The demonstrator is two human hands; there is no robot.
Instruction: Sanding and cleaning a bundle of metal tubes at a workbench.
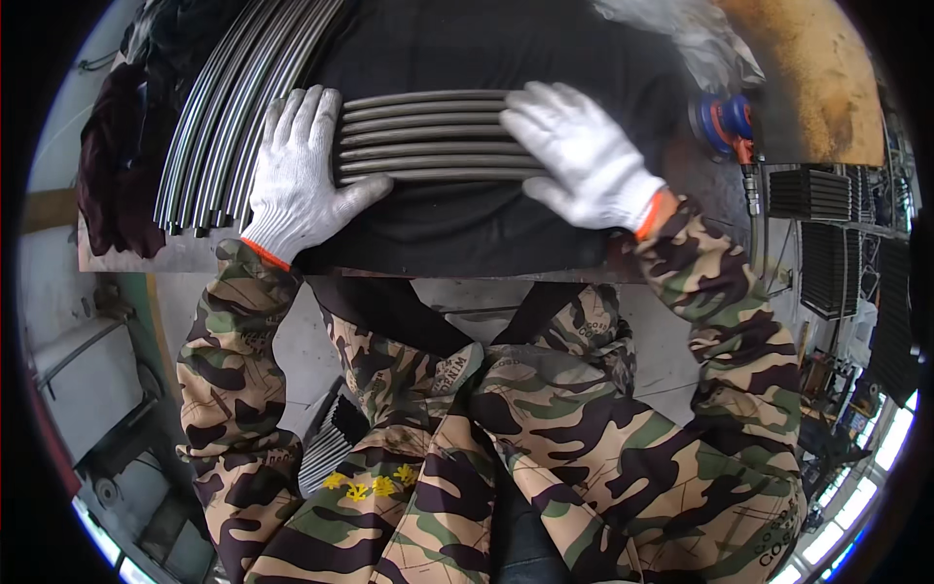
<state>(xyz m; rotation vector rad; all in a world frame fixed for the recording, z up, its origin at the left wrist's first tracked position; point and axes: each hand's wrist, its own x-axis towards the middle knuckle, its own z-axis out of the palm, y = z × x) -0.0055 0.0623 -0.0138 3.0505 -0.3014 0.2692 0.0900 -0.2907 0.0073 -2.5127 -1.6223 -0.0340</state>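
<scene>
Several dull grey metal rods (438, 149) lie side by side, running left to right, on a black cloth (438, 229) over the table. At their left ends my left hand (302, 180), in a white knit glove with an orange cuff, rests with fingers stretched out and thumb spread. My right hand (584, 161), gloved the same way, lies across the right ends with its fingers extended and thumb apart. The gloves hide both ends of the rods. Left of my left hand, a row of shinier metal rods (209, 127) points away from me.
A blue and red round power sander (725, 122) with a hose sits at the table's right. Clear plastic film (686, 34) and a rust-stained board (808, 78) are at the back right. Dark maroon cloth (117, 165) hangs at the left edge. Stacked dark bars (827, 263) stand beyond the right side.
</scene>
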